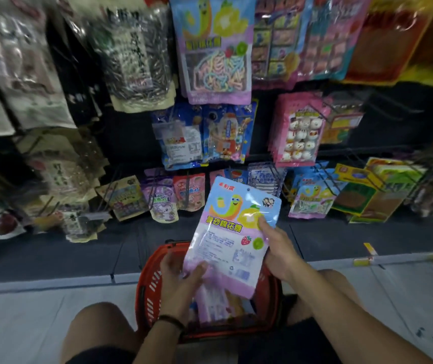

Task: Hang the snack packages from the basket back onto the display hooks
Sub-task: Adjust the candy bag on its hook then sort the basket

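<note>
Gripping a snack package [236, 232] over the red basket [147, 279], left hand [181, 277] at its corner, right hand [281, 253] along its side; next, its hole [248, 189] must meet a hook [328, 179].

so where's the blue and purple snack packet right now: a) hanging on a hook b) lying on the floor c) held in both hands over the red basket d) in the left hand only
c: the left hand and right hand both grip the snack packet above the red basket.
</note>
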The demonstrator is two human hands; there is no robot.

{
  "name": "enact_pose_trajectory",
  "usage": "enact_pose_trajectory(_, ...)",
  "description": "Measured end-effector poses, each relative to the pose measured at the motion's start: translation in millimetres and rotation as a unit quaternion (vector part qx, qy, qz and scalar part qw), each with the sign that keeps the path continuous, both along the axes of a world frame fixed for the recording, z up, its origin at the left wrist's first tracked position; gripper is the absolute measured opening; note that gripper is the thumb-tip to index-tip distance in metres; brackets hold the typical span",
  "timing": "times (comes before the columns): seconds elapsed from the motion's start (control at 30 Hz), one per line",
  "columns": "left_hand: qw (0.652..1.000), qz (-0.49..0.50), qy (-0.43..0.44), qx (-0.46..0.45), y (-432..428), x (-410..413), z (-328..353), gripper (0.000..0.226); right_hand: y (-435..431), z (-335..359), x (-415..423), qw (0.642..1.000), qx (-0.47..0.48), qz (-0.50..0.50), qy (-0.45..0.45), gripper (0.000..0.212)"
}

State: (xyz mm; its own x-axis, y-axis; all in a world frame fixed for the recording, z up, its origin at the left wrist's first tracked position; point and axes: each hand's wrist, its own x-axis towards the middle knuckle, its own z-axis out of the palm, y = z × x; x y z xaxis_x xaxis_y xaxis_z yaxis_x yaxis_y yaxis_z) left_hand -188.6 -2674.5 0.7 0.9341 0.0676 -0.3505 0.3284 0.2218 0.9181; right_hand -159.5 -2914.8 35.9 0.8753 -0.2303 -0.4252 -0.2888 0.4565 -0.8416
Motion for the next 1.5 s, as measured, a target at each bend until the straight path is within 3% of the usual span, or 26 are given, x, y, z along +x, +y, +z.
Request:
enact_pose_trajectory(0.07,0.998,-0.001,-0.042,0.04,4.9,11.7,29.2,0.081,-5.6,23.2,7.2,0.999,-0.028,0.028,-0.025,0.051)
enact_pose_trajectory(0.2,0.985,-0.121,-0.1,0.067,2.5,30.0,75.9,0.031,-6.2,57.5,20.1,0.993,-0.065,0.08,-0.052,0.067)
enact_pose_trajectory(0.27,0.983,-0.131,-0.105,0.08,-3.4,36.3,89.6,0.018,-9.1,70.5,24.2,0.992,-0.069,0.091,-0.059,0.057)
enact_pose_trajectory(0.4,0.983,-0.091,-0.133,0.09,-5.8,56.5,111.5,0.013,-19.9,99.7,26.1,0.979,-0.09,0.152,-0.102,0.032)
enact_pose_trajectory(0.47,0.984,-0.076,-0.14,0.079,-7.2,66.4,128.1,0.013,-23.5,114.1,27.7,0.971,-0.123,0.16,-0.13,0.017)
enact_pose_trajectory(0.57,0.977,-0.047,-0.178,0.11,-15.2,77.0,155.4,0.028,-24.0,137.0,35.7,0.964,-0.163,0.131,-0.165,0.015)
enact_pose_trajectory(0.63,0.935,-0.012,-0.253,0.248,-19.9,79.5,162.3,0.065,-20.0,154.9,40.9,0.956,-0.202,0.096,-0.19,0.014)
enact_pose_trajectory(0.7,0.88,-0.05,-0.317,0.349,-33.0,72.1,166.9,0.087,-13.3,170.3,43.5,0.948,-0.23,0.062,-0.213,0.01)
enact_pose_trajectory(0.77,0.881,-0.113,-0.338,0.31,-50.0,66.5,171.4,0.089,-2.9,181.7,43.3,0.936,-0.252,0.051,-0.242,0.013)
enact_pose_trajectory(0.9,0.933,-0.174,-0.295,0.112,-65.8,68.6,202.1,0.077,23.2,189.8,38.1,0.904,-0.291,0.092,-0.298,0.021)
enact_pose_trajectory(1.0,0.938,-0.089,-0.314,0.116,-59.7,78.2,217.5,0.047,29.8,199.5,37.7,0.888,-0.316,0.14,-0.304,0.03)
enact_pose_trajectory(1.1,0.955,-0.057,-0.284,0.068,-46.3,91.1,227.2,0.028,13.9,212.0,44.3,0.847,-0.41,0.032,-0.335,0.033)
enact_pose_trajectory(1.17,0.964,-0.064,-0.256,0.026,-37.9,97.9,236.7,0.024,-2.8,220.3,47.5,0.811,-0.483,-0.024,-0.329,0.047)
enact_pose_trajectory(1.27,0.967,-0.094,-0.236,-0.022,-29.8,103.6,251.1,0.024,-21.6,226.9,53.9,0.816,-0.48,0.062,-0.317,0.076)
enact_pose_trajectory(1.37,0.954,-0.093,-0.284,0.014,-26.9,112.1,265.9,0.035,-22.3,230.5,64.7,0.846,-0.397,0.134,-0.329,0.086)
enact_pose_trajectory(1.5,0.929,-0.105,-0.346,0.075,-26.0,122.2,282.2,0.121,-17.1,244.5,77.7,0.859,-0.368,0.11,-0.339,0.088)
